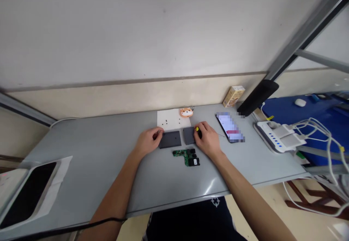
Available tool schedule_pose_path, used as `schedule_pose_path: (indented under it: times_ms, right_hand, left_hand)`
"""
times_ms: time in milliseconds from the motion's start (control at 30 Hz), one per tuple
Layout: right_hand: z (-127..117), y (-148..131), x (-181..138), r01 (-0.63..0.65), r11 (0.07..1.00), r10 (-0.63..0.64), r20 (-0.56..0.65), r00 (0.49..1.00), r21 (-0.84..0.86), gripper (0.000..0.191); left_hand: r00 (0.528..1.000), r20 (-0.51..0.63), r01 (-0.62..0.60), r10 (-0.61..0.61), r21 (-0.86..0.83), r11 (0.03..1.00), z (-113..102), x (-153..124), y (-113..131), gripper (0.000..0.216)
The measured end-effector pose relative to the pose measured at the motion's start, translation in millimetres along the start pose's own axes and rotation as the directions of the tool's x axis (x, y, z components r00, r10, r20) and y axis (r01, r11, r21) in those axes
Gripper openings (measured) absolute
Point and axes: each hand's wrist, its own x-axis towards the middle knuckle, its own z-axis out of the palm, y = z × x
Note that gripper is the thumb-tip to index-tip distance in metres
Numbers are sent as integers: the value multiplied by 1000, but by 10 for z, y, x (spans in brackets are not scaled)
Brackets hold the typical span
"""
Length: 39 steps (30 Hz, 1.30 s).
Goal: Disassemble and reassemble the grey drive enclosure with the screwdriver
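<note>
My left hand (148, 141) rests on the grey table (103, 161), its curled fingers touching the left edge of a flat dark grey cover (170, 139). My right hand (208, 139) is closed around a small tool with a yellow tip (197, 129), right beside a second, smaller dark grey cover (188, 135). A green circuit board (187, 156) with black parts lies just in front of both covers, between my wrists. A white sheet of paper (173, 121) with a few tiny black screws (165, 123) lies behind the covers.
A phone (229, 127) with a lit screen lies to the right, a small box (233, 95) behind it. An orange animal-shaped object (186, 112) sits on the paper. A white charger (275, 136) with cables is far right; a dark tablet (28, 193) at the left.
</note>
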Motion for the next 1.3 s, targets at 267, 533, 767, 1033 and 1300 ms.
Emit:
schedule_pose_path:
  times_ms: [267,533,767,1033,1300]
  right_hand:
    - [7,-1,4,-12,1000,12,8,1000,-18,13]
    - [1,-2,2,-17,999,17,18,1000,-32,12]
    - [9,-55,3,-1,999,1,-1,1000,-43,16]
    - [62,-61,22,28,998,-29,-17,999,-56,19]
    - [93,-51,52,14,998,-15,-19,1000,-65,17]
  left_hand:
    - [1000,-8,-3,3,0,1000,39,3,-63,27]
    - [999,-20,-41,41,-12,999,40,9,-62,26]
    - [998,-12,-66,66,-8,998,46,1,-73,24]
    - [996,-33,-82,81,-28,996,66,0,-92,23]
    - [997,-37,-71,69,-62,996,56,-5,-77,23]
